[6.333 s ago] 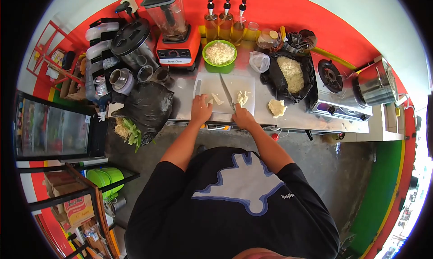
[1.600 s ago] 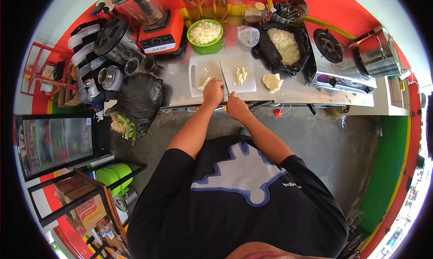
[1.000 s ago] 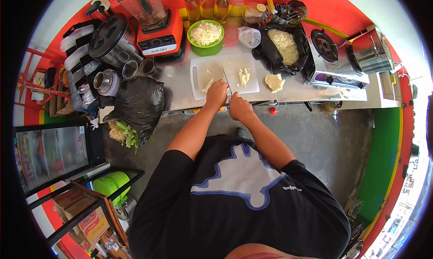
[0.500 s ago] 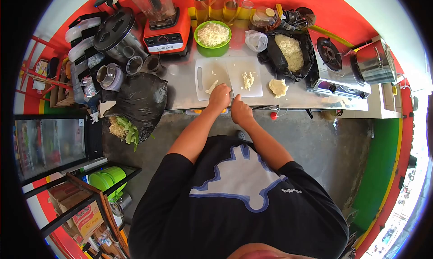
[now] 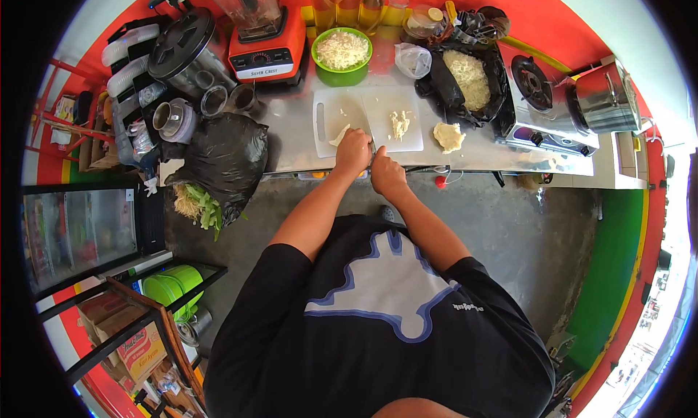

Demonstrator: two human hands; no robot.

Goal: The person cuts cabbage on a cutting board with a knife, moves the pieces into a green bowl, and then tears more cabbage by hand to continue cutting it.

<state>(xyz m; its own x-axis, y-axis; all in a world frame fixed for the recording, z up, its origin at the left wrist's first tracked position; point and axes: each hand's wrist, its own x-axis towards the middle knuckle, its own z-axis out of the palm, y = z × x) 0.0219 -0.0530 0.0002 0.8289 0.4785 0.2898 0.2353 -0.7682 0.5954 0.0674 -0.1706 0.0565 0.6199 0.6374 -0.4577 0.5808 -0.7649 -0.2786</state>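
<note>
On the white cutting board [image 5: 327,101], my left hand [image 5: 353,150] is closed with its fingers down over a pale slice of food [image 5: 339,135], most of it hidden under them. My right hand [image 5: 388,174] is wrapped round the handle of a knife [image 5: 371,130], at the board's front edge. The blade shows only as a thin line pointing away from me, just right of my left fingers. A small heap of pale chopped strips [image 5: 399,125] lies on the board's right half. To the right of the board sits a pale, uneven chunk of food [image 5: 449,137].
A green bowl [image 5: 342,76] of pale shreds stands behind the board. A black bag [image 5: 498,90] of similar shreds is at back right, beside a gas stove [image 5: 542,138]. Left are a red blender [image 5: 267,61] and a black plastic bag [image 5: 229,152] with greens.
The whole view has shifted slightly, with the counter a little higher in the picture. Both hands stay in nearly the same place over the board, with the same grips.
</note>
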